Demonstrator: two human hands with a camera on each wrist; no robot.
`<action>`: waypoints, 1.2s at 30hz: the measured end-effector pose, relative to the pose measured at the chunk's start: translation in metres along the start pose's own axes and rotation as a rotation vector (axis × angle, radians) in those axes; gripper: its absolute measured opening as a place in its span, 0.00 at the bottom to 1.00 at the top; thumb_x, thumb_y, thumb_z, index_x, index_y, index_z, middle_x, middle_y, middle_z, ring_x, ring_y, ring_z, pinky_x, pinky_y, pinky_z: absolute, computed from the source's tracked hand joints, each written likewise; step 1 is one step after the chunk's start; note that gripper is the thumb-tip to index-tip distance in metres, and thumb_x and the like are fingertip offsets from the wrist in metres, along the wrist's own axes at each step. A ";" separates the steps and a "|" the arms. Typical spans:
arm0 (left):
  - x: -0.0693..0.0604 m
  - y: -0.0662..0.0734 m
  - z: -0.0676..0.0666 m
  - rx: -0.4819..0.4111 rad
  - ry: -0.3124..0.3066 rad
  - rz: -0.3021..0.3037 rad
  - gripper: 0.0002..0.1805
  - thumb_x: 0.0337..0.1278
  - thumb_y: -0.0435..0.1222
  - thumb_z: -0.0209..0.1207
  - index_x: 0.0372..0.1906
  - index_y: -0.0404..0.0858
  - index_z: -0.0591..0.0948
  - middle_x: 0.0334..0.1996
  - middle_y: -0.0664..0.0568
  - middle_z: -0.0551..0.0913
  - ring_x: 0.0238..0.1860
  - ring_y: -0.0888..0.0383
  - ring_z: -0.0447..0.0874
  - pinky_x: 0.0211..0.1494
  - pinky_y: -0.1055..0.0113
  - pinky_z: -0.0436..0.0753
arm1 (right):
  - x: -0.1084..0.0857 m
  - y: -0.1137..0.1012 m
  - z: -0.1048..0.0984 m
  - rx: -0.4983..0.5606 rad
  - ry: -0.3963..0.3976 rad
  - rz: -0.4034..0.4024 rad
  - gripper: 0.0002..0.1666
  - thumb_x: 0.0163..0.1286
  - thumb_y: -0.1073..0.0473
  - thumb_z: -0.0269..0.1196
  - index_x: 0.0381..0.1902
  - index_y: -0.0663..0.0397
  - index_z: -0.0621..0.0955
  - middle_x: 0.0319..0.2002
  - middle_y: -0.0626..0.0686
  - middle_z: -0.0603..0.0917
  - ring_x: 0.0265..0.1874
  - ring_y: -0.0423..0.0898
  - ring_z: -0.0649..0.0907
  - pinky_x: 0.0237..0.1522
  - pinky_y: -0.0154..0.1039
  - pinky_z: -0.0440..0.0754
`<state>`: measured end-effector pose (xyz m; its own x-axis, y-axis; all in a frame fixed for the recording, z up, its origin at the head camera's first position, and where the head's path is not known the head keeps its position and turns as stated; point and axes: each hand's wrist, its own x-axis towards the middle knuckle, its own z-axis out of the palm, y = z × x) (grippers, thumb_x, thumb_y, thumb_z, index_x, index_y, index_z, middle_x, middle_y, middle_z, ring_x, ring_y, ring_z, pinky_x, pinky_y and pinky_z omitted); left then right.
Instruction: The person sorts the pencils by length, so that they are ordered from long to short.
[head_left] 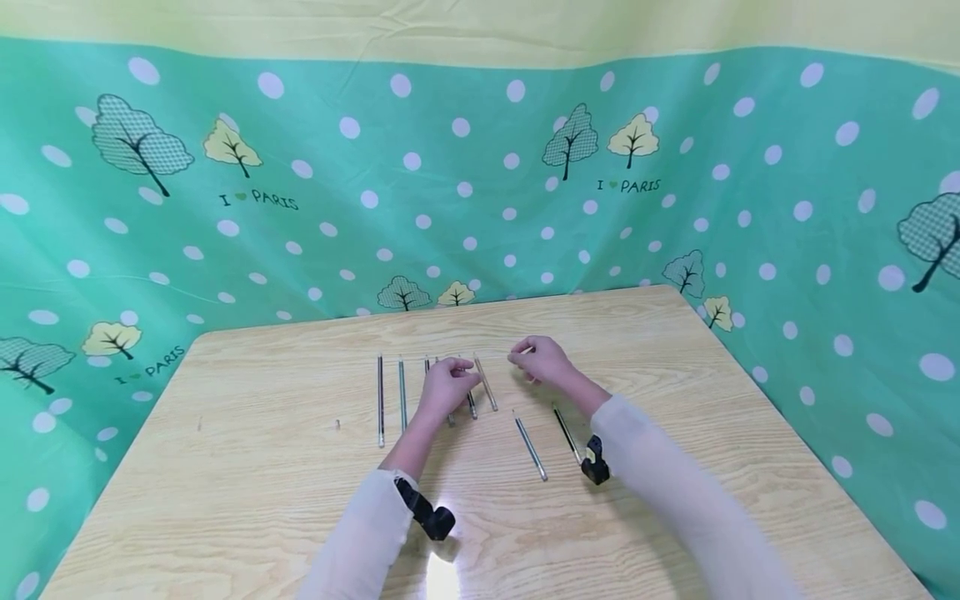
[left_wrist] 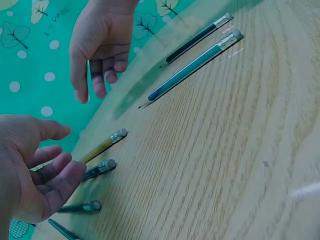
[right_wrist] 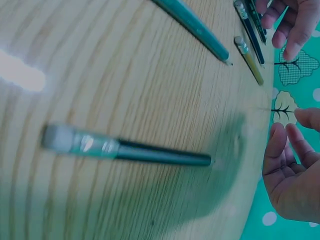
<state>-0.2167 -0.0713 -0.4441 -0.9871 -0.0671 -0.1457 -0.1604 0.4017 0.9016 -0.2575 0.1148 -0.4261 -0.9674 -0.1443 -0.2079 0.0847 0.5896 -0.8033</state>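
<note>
My left hand (head_left: 447, 385) hovers over a row of several pencils, its fingers bent loosely around nothing. A dark pencil (head_left: 381, 408) and a teal pencil (head_left: 402, 396) lie left of it; a yellow pencil (head_left: 486, 383) lies at the row's right end. The hand hides parts of the pencils between. Right of the yellow pencil, my right hand (head_left: 542, 360) is raised above the table, with a gap between thumb and fingers in the right wrist view. Nearer me lie a blue-teal pencil (head_left: 531, 450) and a dark pencil (right_wrist: 162, 152), partly under the right forearm in the head view.
A tiny pale object (head_left: 337, 425) lies left of the row on the wood-grain table (head_left: 247, 492). A green dotted cloth (head_left: 465, 217) with printed trees hangs behind the table and along its sides. Light glares off the tabletop near the left sleeve.
</note>
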 end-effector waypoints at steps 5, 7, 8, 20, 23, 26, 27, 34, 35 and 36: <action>-0.004 0.002 0.000 0.029 -0.040 0.004 0.19 0.53 0.41 0.64 0.49 0.37 0.79 0.36 0.48 0.79 0.27 0.58 0.77 0.27 0.71 0.80 | -0.006 0.003 -0.007 -0.028 -0.015 -0.004 0.15 0.67 0.53 0.59 0.46 0.56 0.78 0.32 0.60 0.80 0.26 0.51 0.80 0.33 0.46 0.84; -0.007 0.003 0.000 0.044 -0.055 0.009 0.19 0.52 0.42 0.64 0.48 0.37 0.79 0.36 0.48 0.79 0.27 0.57 0.78 0.26 0.71 0.79 | -0.009 0.005 -0.009 -0.053 -0.018 -0.004 0.15 0.67 0.53 0.59 0.46 0.56 0.78 0.32 0.60 0.80 0.27 0.52 0.80 0.33 0.46 0.83; -0.009 0.004 -0.001 0.056 -0.061 0.016 0.19 0.52 0.42 0.64 0.48 0.37 0.79 0.36 0.48 0.79 0.27 0.57 0.77 0.26 0.71 0.79 | -0.010 0.006 -0.011 -0.067 -0.020 -0.005 0.14 0.67 0.53 0.59 0.46 0.56 0.78 0.33 0.60 0.80 0.27 0.52 0.80 0.32 0.46 0.83; -0.032 0.009 0.006 0.224 -0.145 0.104 0.18 0.50 0.44 0.65 0.43 0.37 0.79 0.33 0.51 0.81 0.27 0.59 0.77 0.29 0.70 0.79 | -0.023 0.016 -0.034 -0.197 -0.129 -0.016 0.16 0.65 0.51 0.60 0.45 0.56 0.78 0.34 0.58 0.80 0.23 0.47 0.78 0.25 0.38 0.80; -0.038 0.008 0.009 0.277 -0.168 0.128 0.18 0.51 0.45 0.64 0.42 0.37 0.80 0.32 0.52 0.81 0.28 0.59 0.77 0.30 0.70 0.78 | -0.024 0.020 -0.039 -0.242 -0.176 -0.023 0.18 0.63 0.50 0.62 0.44 0.56 0.78 0.32 0.56 0.80 0.23 0.47 0.78 0.24 0.38 0.80; -0.044 0.009 0.013 0.324 -0.185 0.150 0.19 0.51 0.46 0.64 0.43 0.38 0.80 0.32 0.52 0.81 0.29 0.60 0.77 0.32 0.69 0.78 | -0.025 0.026 -0.042 -0.276 -0.210 -0.023 0.18 0.62 0.50 0.63 0.44 0.56 0.78 0.30 0.53 0.79 0.24 0.47 0.78 0.24 0.38 0.80; -0.046 0.010 0.015 0.339 -0.190 0.154 0.19 0.51 0.46 0.64 0.43 0.38 0.80 0.33 0.52 0.82 0.29 0.60 0.77 0.32 0.69 0.78 | -0.026 0.028 -0.043 -0.284 -0.222 -0.023 0.18 0.62 0.50 0.63 0.44 0.56 0.78 0.29 0.53 0.79 0.24 0.47 0.78 0.24 0.38 0.79; -0.051 0.007 0.024 0.418 -0.190 0.168 0.20 0.49 0.49 0.65 0.43 0.39 0.81 0.33 0.53 0.82 0.31 0.60 0.77 0.34 0.67 0.78 | -0.030 0.036 -0.049 -0.310 -0.258 -0.046 0.17 0.59 0.52 0.66 0.42 0.56 0.79 0.25 0.51 0.76 0.21 0.47 0.77 0.23 0.39 0.78; -0.051 0.007 0.025 0.425 -0.189 0.169 0.20 0.49 0.49 0.65 0.42 0.39 0.81 0.33 0.54 0.82 0.31 0.60 0.77 0.34 0.67 0.78 | -0.030 0.037 -0.049 -0.315 -0.260 -0.052 0.16 0.59 0.53 0.66 0.41 0.56 0.79 0.25 0.51 0.76 0.21 0.47 0.77 0.23 0.39 0.78; -0.051 0.006 0.026 0.433 -0.189 0.171 0.20 0.48 0.49 0.65 0.42 0.39 0.81 0.33 0.54 0.82 0.31 0.60 0.77 0.34 0.67 0.79 | -0.031 0.037 -0.050 -0.318 -0.261 -0.056 0.16 0.58 0.53 0.67 0.40 0.55 0.79 0.25 0.51 0.77 0.21 0.47 0.77 0.23 0.39 0.78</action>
<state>-0.1671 -0.0419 -0.4412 -0.9760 0.1828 -0.1180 0.0568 0.7375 0.6729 -0.2365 0.1809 -0.4217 -0.8719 -0.3556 -0.3365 -0.0838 0.7856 -0.6131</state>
